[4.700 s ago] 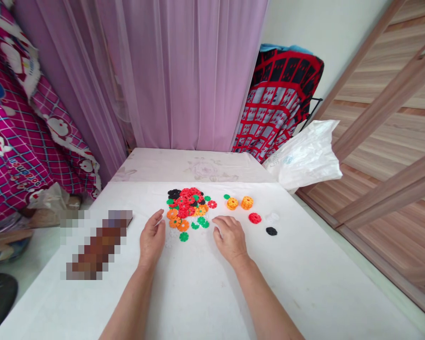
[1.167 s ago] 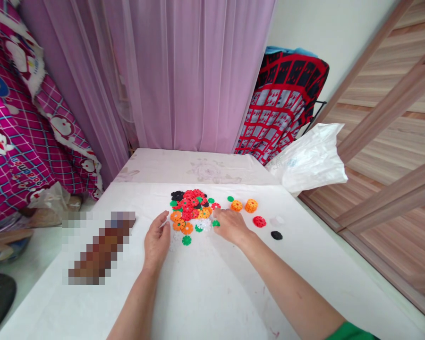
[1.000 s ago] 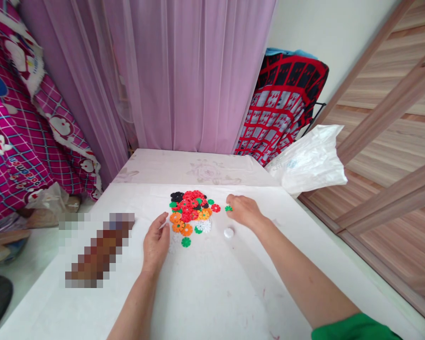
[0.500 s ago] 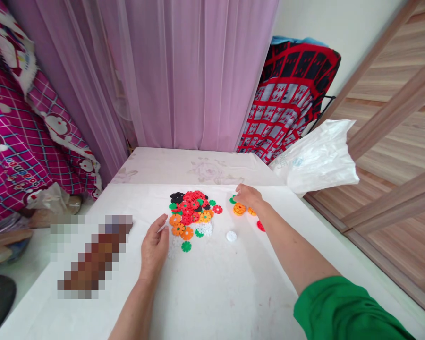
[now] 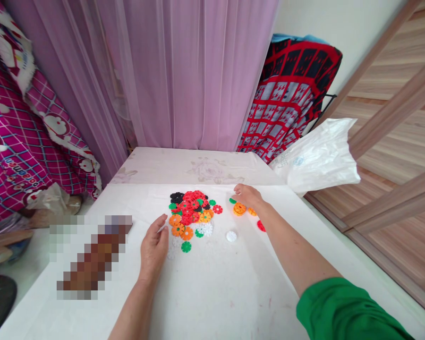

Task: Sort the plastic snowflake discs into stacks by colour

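Toothed plastic discs lie in a mixed pile of red, black, orange, green and white pieces on the white table. My left hand rests beside the pile's near left side, fingers apart and empty. Across the table, my right hand reaches over a green disc, thumb and forefinger apart close above it; its other fingers are partly hidden. Just below that hand is an orange stack of discs, with another orange disc partly under the wrist. A red disc sits beside the forearm, and a white stack stands nearer me.
A pixelated brownish object lies on the table's left part. Beyond the right edge hangs a white plastic bag. A purple curtain is behind the table, and a wooden cabinet stands at the right.
My right hand has shifted very slightly left, its fingers a little more spread above the green disc. The left hand and the pile look the same.
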`<action>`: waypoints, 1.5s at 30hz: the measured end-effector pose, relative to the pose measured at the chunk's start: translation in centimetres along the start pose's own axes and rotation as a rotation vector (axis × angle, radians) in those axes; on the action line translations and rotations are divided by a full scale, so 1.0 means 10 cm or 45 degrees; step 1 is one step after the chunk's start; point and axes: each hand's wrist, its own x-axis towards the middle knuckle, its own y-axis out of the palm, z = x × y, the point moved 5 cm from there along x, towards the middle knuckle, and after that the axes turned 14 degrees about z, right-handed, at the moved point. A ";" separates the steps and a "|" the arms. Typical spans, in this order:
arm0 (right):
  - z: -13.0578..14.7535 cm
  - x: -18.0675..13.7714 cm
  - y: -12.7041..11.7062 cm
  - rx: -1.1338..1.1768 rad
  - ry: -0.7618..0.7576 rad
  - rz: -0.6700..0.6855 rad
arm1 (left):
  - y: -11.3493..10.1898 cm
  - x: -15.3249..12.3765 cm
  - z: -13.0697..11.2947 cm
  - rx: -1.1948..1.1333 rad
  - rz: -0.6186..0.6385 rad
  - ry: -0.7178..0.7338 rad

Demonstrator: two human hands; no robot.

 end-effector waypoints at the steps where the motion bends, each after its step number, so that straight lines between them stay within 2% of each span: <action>1: -0.01 -0.02 -0.05 0.001 -0.016 -0.058 | 0.00 0.00 0.01 -0.001 -0.001 -0.007; 4: -0.02 -0.14 -0.18 -0.037 -0.042 -0.203 | 0.00 0.01 0.02 0.004 -0.006 -0.014; 8: 0.23 -0.43 -0.13 -0.095 -0.206 -0.188 | 0.00 0.02 0.01 -0.015 -0.004 -0.009; 10: 0.48 -0.64 0.05 -0.108 -0.406 -0.134 | 0.00 0.02 0.00 -0.024 0.000 0.000; 13: 0.89 -0.97 0.45 -0.166 -0.737 0.003 | 0.00 0.02 0.00 -0.022 -0.001 0.016; 15: 1.07 -1.13 0.68 -0.223 -0.826 0.060 | 0.01 0.02 -0.01 -0.020 -0.001 0.026; 17: 1.16 -1.18 0.82 -0.274 -0.805 0.085 | 0.01 0.02 -0.01 -0.020 -0.004 0.034; 19: 1.16 -1.16 0.85 -0.313 -0.726 0.089 | 0.02 0.02 -0.01 -0.022 -0.010 0.037; 25: 0.98 -1.05 0.70 -0.367 -0.514 0.076 | 0.03 0.03 0.00 -0.031 -0.013 0.035; 31: 1.10 -1.09 0.76 -0.368 -0.588 0.050 | 0.03 0.03 0.01 -0.033 -0.004 0.037; 38: 1.22 -1.01 0.86 -0.381 -0.543 0.110 | 0.03 0.03 0.02 -0.027 0.006 0.025; 41: 1.16 -0.99 0.75 -0.329 -0.538 0.099 | 0.02 0.02 0.03 -0.022 0.012 0.007; 45: 0.81 -0.78 0.30 -0.143 -0.390 -0.026 | 0.02 0.01 0.02 -0.024 0.017 0.009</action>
